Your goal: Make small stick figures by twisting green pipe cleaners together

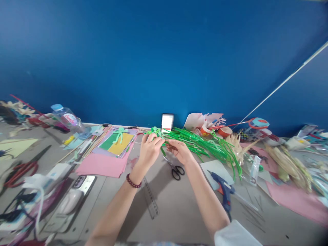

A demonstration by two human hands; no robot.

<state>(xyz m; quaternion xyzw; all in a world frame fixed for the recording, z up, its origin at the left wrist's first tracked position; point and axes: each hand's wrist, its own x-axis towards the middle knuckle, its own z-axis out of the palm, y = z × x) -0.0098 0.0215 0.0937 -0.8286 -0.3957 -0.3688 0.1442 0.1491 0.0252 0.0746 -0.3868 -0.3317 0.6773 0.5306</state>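
My left hand [150,148], with a dark red bead bracelet [133,181] on its wrist, has its fingers closed around a light green pipe cleaner piece [155,130] whose fuzzy loops stick out above them. Just beside it, my right hand [181,151] pinches at the same green work; the fingertips partly hide what it grips. A darker green stem end [163,151] shows between the hands. Below them lie black-handled scissors [176,171] and a clear ruler [150,200]. Green pipe cleaners [205,145] spread to the right, partly in clear plastic.
A phone [167,123] stands against the blue wall. At left are pink paper [102,165], a light green twisted figure [119,134], another phone [74,201], red-handled scissors [22,172] and a bottle [66,118]. A blue glue gun [222,188] lies at right.
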